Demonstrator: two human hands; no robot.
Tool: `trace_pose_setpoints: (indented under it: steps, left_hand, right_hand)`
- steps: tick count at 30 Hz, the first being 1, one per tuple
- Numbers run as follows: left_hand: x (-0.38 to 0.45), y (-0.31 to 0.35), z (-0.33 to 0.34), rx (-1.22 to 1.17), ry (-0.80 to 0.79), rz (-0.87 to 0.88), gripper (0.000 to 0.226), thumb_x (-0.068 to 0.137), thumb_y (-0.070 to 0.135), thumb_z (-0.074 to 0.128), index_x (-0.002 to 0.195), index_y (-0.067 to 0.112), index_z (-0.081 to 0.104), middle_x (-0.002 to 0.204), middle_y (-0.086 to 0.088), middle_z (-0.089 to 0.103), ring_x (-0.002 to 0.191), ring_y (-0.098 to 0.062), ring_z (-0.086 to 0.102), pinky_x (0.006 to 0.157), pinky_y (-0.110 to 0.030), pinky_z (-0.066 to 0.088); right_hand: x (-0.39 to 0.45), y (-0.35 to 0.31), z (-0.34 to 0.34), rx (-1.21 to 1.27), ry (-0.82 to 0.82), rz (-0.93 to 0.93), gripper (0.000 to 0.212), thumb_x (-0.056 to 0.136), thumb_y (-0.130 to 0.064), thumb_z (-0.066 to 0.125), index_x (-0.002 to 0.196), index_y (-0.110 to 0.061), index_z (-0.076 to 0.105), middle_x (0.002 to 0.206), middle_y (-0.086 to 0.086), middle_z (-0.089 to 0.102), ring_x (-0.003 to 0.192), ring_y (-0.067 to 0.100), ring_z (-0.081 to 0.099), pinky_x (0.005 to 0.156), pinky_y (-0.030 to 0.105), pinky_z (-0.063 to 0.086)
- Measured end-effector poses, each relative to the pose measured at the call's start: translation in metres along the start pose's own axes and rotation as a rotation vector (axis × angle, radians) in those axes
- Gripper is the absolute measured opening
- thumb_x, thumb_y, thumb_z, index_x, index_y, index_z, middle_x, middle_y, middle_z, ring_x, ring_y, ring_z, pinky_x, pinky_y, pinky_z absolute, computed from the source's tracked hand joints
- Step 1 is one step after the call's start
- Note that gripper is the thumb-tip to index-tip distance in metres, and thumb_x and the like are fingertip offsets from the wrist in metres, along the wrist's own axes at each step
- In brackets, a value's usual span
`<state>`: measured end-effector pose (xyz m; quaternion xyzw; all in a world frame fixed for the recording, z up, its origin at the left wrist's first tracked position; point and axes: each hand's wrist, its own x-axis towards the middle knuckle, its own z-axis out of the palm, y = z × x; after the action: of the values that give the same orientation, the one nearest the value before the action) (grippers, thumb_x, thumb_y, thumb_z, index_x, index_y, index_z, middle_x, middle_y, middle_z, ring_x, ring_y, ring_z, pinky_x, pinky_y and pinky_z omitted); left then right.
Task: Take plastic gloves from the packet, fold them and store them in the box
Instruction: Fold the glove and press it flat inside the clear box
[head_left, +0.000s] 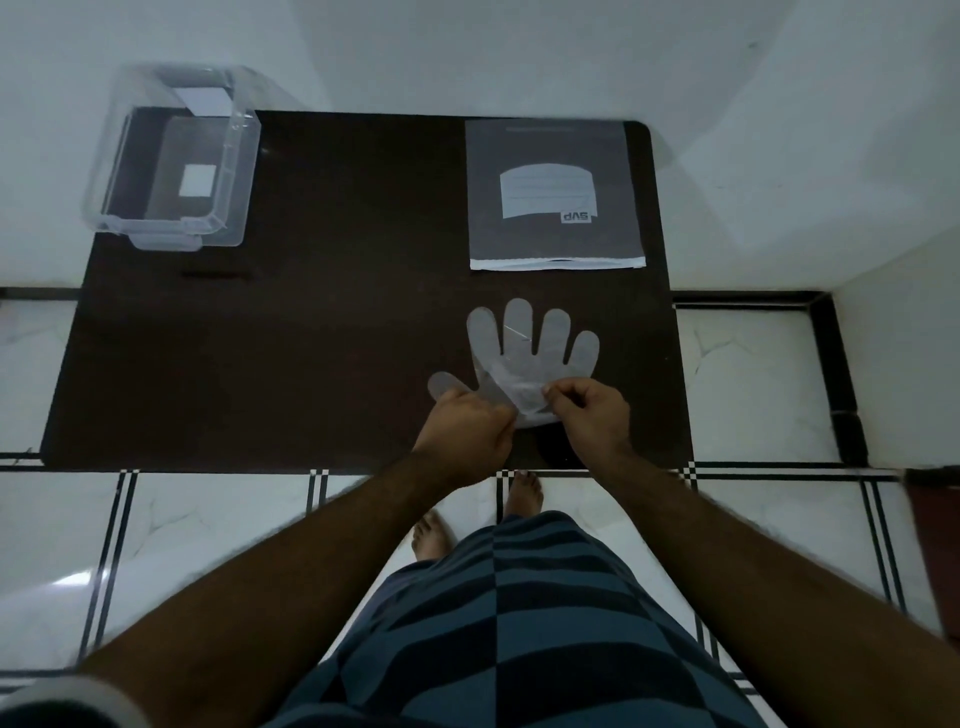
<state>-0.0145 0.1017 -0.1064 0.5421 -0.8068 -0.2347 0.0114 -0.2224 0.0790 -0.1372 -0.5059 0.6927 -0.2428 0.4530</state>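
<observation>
Your left hand (465, 423) and right hand (589, 410) pinched the plastic glove's (530, 358) cuff near the desk's (311, 338) front edge; flatten it before creasing.

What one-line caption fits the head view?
Both hands, left hand and right hand, pinch a plastic glove on a dark table, packet beyond.

Your dark table (322, 338) carries: clear box (176, 161) far left, packet (553, 195) far right, glove (530, 353) near edge
</observation>
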Motion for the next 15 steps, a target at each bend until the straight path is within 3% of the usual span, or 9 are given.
trace_pose_setpoints:
  steps: [3,6,9,13,15]
  left_hand:
    - [-0.008,-0.001,0.010,0.109,-0.151,0.045,0.033,0.109,0.043,0.045,0.094,0.027,0.070,0.091,0.005,0.071,0.090,-0.016,0.065,0.111,-0.045,0.041]
    - [-0.013,-0.004,0.015,0.078,-0.060,0.073,0.037,0.110,0.046,0.043,0.100,0.027,0.072,0.097,0.003,0.074,0.096,-0.017,0.067,0.107,-0.043,0.043]
    - [-0.009,-0.004,0.013,-0.026,0.041,0.048,0.027,0.109,0.036,0.053,0.116,0.021,0.074,0.113,-0.003,0.076,0.110,-0.020,0.069,0.111,-0.043,0.047]
    - [0.005,-0.008,0.012,-0.011,-0.027,0.063,0.042,0.104,0.023,0.065,0.146,0.022,0.062,0.154,-0.003,0.060,0.145,-0.024,0.051,0.122,-0.043,0.038]
    - [0.009,-0.012,0.013,0.016,-0.080,0.117,0.047,0.105,0.024,0.064,0.151,0.024,0.058,0.162,-0.002,0.052,0.153,-0.024,0.042,0.125,-0.043,0.034]
  right_hand:
    - [0.002,0.001,-0.001,0.003,0.017,0.035,0.014,0.098,-0.026,0.074,0.107,-0.016,0.077,0.101,-0.007,0.074,0.095,0.005,0.069,0.086,0.029,0.062]
    - [0.002,0.000,-0.003,-0.006,0.023,0.029,0.015,0.098,-0.025,0.075,0.108,-0.014,0.077,0.099,-0.008,0.073,0.094,0.004,0.069,0.083,0.025,0.060]
    - [0.001,0.000,-0.004,-0.021,0.030,0.019,0.016,0.098,-0.025,0.075,0.109,-0.013,0.077,0.101,-0.005,0.074,0.094,0.006,0.070,0.083,0.026,0.061]
    - [0.000,-0.003,-0.007,-0.018,0.039,0.006,0.013,0.098,-0.025,0.075,0.106,-0.015,0.077,0.099,-0.005,0.075,0.094,0.008,0.071,0.084,0.029,0.062]
    - [0.000,-0.006,-0.009,-0.002,0.045,0.006,0.011,0.098,-0.024,0.074,0.105,-0.015,0.076,0.098,-0.007,0.074,0.094,0.008,0.071,0.084,0.030,0.062]
